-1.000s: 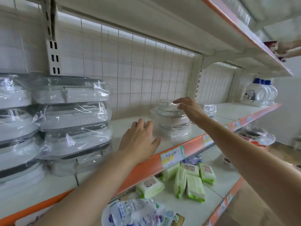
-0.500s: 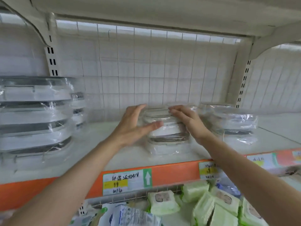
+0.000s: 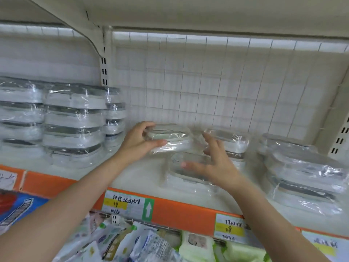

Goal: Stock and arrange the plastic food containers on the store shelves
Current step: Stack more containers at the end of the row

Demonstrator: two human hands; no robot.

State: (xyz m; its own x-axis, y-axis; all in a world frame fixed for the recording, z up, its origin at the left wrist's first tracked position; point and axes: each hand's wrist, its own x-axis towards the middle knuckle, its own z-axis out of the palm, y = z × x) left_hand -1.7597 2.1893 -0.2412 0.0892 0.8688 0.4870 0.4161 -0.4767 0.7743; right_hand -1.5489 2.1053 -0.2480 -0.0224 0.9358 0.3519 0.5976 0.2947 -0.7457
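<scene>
We are holding a wrapped container (image 3: 168,134) in our left hand (image 3: 138,143), up off the white shelf (image 3: 139,176) and near the wire grid back panel (image 3: 217,87). Our thumb is lying along its front edge and our fingers are curling over its far left end, so the container is sitting clamped between them, level, with its lid up.

Our right hand (image 3: 215,163) is hovering with fingers spread apart and holding nothing. It is blurred, so we cannot tell whether the fingertips are touching anything. Just under and behind its palm another clear container (image 3: 188,171) is resting on the shelf, and beyond the fingers a short stack of containers (image 3: 232,144) is standing near the back panel.

At the left, tall stacks of wrapped containers (image 3: 73,125) are filling the shelf. At the right a larger wrapped stack (image 3: 306,176) is sitting near the front edge. Below the orange price rail (image 3: 181,210), packets of wipes (image 3: 196,244) are lying on the lower shelf.
</scene>
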